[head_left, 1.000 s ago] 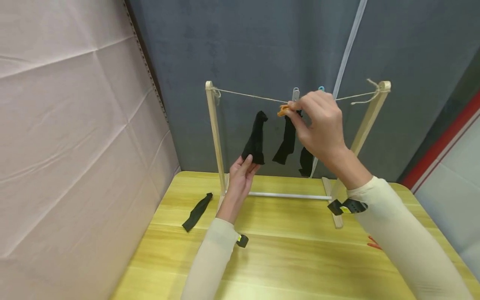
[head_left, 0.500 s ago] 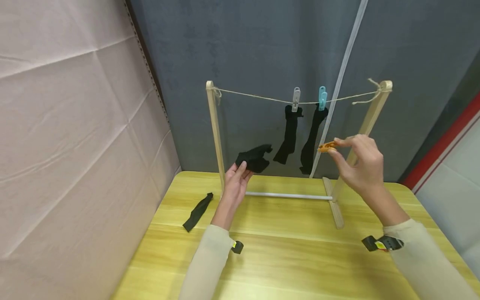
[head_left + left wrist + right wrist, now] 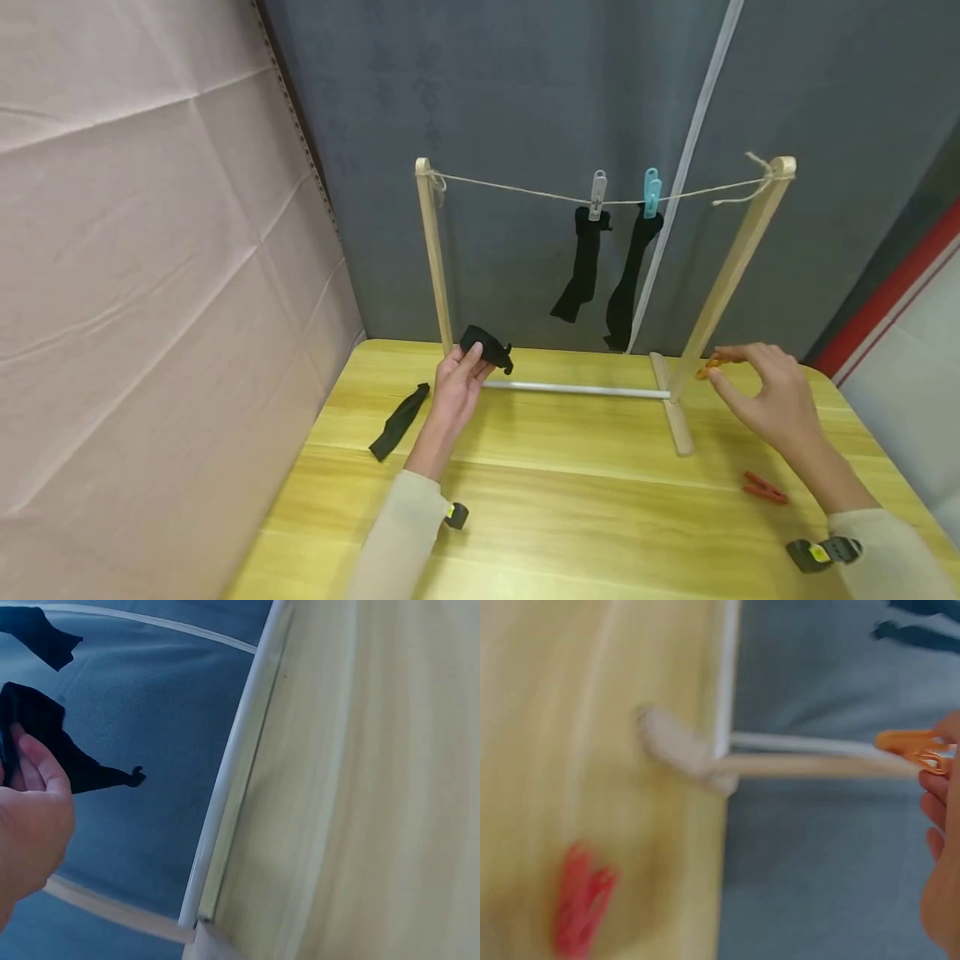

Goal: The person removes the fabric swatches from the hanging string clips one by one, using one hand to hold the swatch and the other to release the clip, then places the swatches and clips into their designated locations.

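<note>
My left hand (image 3: 457,387) pinches a black sock (image 3: 486,347) between thumb and fingers, near the rack's left post; its loose end droops to the right. In the left wrist view the same sock (image 3: 52,742) sticks out past the fingertips. My right hand (image 3: 772,392) pinches an orange clothespin (image 3: 708,365) just right of the rack's right post. Two black socks hang from the string line: one (image 3: 585,267) under a grey clothespin (image 3: 597,196), the other (image 3: 630,283) under a blue clothespin (image 3: 652,193). Another black sock (image 3: 399,423) lies flat on the table at left.
A wooden rack with a left post (image 3: 433,250) and right post (image 3: 738,258) carries the string (image 3: 510,187). A white rod (image 3: 577,389) joins its feet low down. A red clothespin (image 3: 765,488) lies on the table (image 3: 570,517) below my right hand. A pale cloth wall (image 3: 165,292) borders the left.
My right hand has drawn back from the line, down and to the right, keeping the orange clothespin. My left hand has lowered slightly; its sock, upright before, has flopped over.
</note>
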Demonstrator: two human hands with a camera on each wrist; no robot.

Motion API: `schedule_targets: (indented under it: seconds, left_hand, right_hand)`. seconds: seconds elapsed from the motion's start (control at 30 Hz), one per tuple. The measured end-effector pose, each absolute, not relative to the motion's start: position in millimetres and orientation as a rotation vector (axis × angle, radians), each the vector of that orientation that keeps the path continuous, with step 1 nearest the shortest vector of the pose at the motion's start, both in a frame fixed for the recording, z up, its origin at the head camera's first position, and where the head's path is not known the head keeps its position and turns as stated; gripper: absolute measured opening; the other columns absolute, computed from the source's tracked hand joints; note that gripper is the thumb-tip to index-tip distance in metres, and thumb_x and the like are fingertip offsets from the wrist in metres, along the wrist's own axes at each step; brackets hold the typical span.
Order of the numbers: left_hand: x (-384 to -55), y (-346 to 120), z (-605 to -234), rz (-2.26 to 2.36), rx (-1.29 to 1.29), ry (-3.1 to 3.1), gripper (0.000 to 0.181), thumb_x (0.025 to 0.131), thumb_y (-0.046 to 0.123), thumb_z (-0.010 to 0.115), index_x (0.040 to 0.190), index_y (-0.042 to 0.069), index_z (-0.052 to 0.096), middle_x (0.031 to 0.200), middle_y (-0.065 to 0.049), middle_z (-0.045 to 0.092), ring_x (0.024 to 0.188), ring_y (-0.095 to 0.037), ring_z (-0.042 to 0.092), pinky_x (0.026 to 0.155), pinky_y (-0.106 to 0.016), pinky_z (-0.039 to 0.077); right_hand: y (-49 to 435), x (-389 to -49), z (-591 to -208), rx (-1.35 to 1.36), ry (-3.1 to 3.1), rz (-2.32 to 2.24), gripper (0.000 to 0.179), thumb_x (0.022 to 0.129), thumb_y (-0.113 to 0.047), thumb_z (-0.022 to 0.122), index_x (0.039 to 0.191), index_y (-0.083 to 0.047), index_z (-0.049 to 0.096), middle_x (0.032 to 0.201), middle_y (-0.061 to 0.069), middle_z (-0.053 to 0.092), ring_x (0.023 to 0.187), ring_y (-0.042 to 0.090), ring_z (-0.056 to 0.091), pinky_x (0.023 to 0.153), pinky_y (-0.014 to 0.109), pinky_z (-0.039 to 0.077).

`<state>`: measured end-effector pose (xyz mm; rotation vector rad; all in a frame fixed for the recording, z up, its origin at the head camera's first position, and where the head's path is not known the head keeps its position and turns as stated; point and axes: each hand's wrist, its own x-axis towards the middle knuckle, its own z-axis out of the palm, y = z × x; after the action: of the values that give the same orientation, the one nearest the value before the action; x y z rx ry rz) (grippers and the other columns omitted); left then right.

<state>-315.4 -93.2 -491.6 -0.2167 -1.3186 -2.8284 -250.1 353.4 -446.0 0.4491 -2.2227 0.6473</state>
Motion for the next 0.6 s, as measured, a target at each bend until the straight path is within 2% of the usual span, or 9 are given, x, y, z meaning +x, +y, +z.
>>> schedule_targets:
  seconds: [0.1, 0.17, 0.37, 0.5, 0.6]
  left_hand:
    - [-305.7, -105.0, -492.9, -2.776, -0.174, -1.447, 0.018, 0.108, 0.010, 0.060, 0.124, 0.003, 0.064, 0.103, -0.002, 0.078, 0.097, -0.013, 0.078, 0.092, -0.027, 0.063]
    - [-298.3, -117.0, -495.8, -2.743, -0.144, -1.518, 0.026, 0.107, 0.010, 0.061, 0.131, -0.001, 0.062, 0.107, -0.003, 0.078, 0.101, -0.014, 0.078, 0.096, -0.028, 0.063]
    - [-282.6, -155.4, -502.9, -2.711, -0.068, -1.672, 0.044, 0.107, 0.013, 0.062, 0.145, -0.006, 0.052, 0.117, -0.004, 0.077, 0.110, -0.015, 0.077, 0.107, -0.034, 0.059]
    - [-276.1, -175.1, -504.3, -2.673, -0.070, -1.745, 0.042, 0.109, 0.011, 0.059, 0.144, -0.009, 0.051, 0.114, -0.002, 0.079, 0.106, -0.014, 0.077, 0.107, -0.034, 0.059]
    - [-271.7, -187.4, -504.4, -2.640, -0.059, -1.786, 0.034, 0.109, 0.009, 0.058, 0.139, -0.007, 0.055, 0.109, -0.001, 0.080, 0.102, -0.013, 0.078, 0.103, -0.032, 0.060]
  right_hand:
    - [372.8, -245.2, -462.4, 0.395, -2.341, 0.646, 0.033, 0.082, -0.010, 0.086, 0.114, -0.006, 0.077, 0.100, 0.013, 0.075, 0.097, -0.002, 0.052, 0.080, 0.030, 0.039]
    - [384.8, -243.2, -472.1, 0.385, -2.389, 0.647, 0.033, 0.083, -0.012, 0.087, 0.114, -0.007, 0.077, 0.100, 0.012, 0.076, 0.099, -0.012, 0.047, 0.078, 0.026, 0.040]
    - [417.3, -234.2, -498.4, 0.355, -2.494, 0.632, 0.031, 0.086, -0.016, 0.086, 0.114, -0.006, 0.076, 0.100, 0.015, 0.075, 0.097, -0.016, 0.044, 0.074, 0.023, 0.039]
    - [434.6, -226.7, -511.2, 0.311, -2.578, 0.655, 0.033, 0.088, -0.018, 0.086, 0.116, -0.004, 0.075, 0.103, 0.018, 0.076, 0.098, -0.026, 0.037, 0.073, 0.015, 0.041]
    - [445.7, -220.9, -516.2, 0.260, -2.623, 0.682, 0.035, 0.090, -0.020, 0.085, 0.119, -0.003, 0.074, 0.106, 0.021, 0.075, 0.097, -0.030, 0.034, 0.072, 0.011, 0.040]
